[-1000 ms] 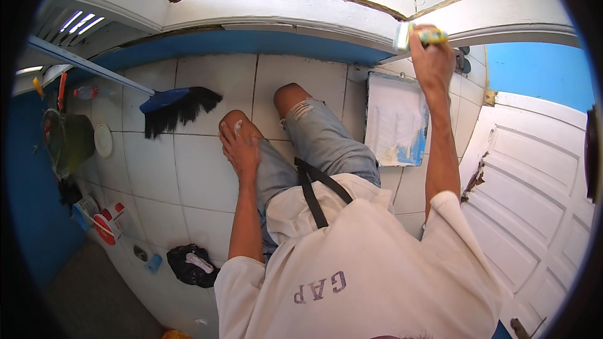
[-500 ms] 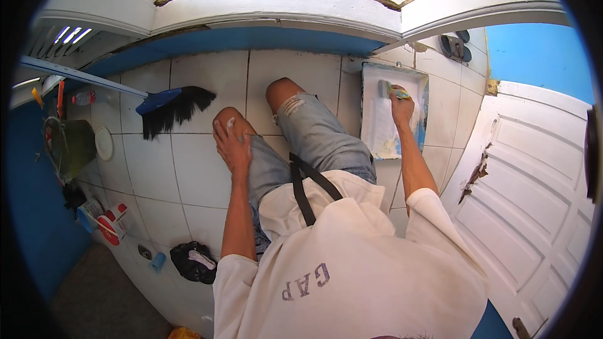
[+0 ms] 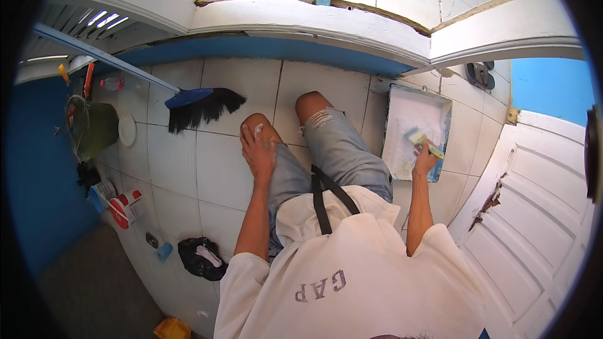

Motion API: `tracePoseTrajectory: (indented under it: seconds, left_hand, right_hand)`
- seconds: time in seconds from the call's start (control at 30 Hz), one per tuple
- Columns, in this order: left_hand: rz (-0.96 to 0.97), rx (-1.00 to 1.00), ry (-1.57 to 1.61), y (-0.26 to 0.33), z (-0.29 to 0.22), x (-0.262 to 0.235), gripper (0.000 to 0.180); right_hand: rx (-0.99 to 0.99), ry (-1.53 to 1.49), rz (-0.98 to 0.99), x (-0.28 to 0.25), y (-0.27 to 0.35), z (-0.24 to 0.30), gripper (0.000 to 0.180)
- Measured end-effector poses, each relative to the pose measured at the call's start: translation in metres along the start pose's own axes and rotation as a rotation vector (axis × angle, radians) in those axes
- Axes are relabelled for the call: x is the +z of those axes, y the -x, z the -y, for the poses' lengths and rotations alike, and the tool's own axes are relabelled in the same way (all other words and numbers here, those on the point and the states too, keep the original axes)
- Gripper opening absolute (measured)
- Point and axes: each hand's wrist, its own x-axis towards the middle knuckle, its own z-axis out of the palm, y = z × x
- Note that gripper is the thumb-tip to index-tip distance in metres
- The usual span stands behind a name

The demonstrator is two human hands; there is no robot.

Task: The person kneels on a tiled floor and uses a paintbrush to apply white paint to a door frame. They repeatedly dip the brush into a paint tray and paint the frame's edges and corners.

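Observation:
My right hand [image 3: 428, 160] grips a paintbrush [image 3: 419, 138] with a yellow-green handle. The brush's bristles are over the inside of a paint tray [image 3: 448, 113] holding white paint; whether they touch the paint I cannot tell. This tray lies on the tiled floor to the right of my knees, its rim smeared blue and white. On my left knee rests my left hand [image 3: 259, 154], fingers spread and nothing in them. White paint-like smudges show near its fingers.
A broom [image 3: 204, 103] with black bristles leans at the left. Beyond it stand a dark bucket [image 3: 94, 125], a white lid [image 3: 127, 130] and a red-and-white tub [image 3: 127, 207]. A black plastic bag [image 3: 201, 258] lies nearer. White door [image 3: 534, 213] at right; white wooden frame [image 3: 314, 19] ahead.
My right hand has drawn the paintbrush toward me within the tray, and the brush has turned. The whole view has shifted slightly. My left hand stays on the knee.

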Motion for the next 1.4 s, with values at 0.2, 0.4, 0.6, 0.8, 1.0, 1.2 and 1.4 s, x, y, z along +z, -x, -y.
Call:
tracePoseTrajectory:
  seconds: [0.2,0.4,0.6,0.8,1.0,1.2,1.4]
  left_hand:
    - [0.016,-0.028,0.004,-0.004,-0.005,-0.003,0.061]
    - [0.012,-0.051,0.024,-0.007,-0.009,-0.004,0.060]
    - [0.013,-0.086,0.013,-0.003,-0.005,-0.001,0.060]
    - [-0.021,-0.057,0.003,-0.013,-0.005,0.005,0.058]
    - [-0.080,-0.063,0.017,-0.009,-0.002,0.010,0.057]
    - [-0.094,-0.053,0.048,-0.009,-0.003,0.009,0.055]
    - [-0.117,-0.035,0.058,-0.011,-0.008,0.007,0.055]
  right_hand:
    - [0.378,-0.356,-0.171,-0.030,-0.013,-0.037,0.041]
    - [0.381,-0.519,0.111,-0.026,0.009,0.002,0.043]
    - [0.119,-0.367,0.496,0.095,0.100,0.167,0.040]
    - [-0.351,-0.166,0.781,0.278,0.168,0.272,0.035]
    - [-0.620,-0.094,1.104,0.437,0.225,0.287,0.038]
    - [-0.911,0.339,0.928,0.454,0.209,0.282,0.030]
    - [-1.175,0.549,0.804,0.440,0.208,0.323,0.032]
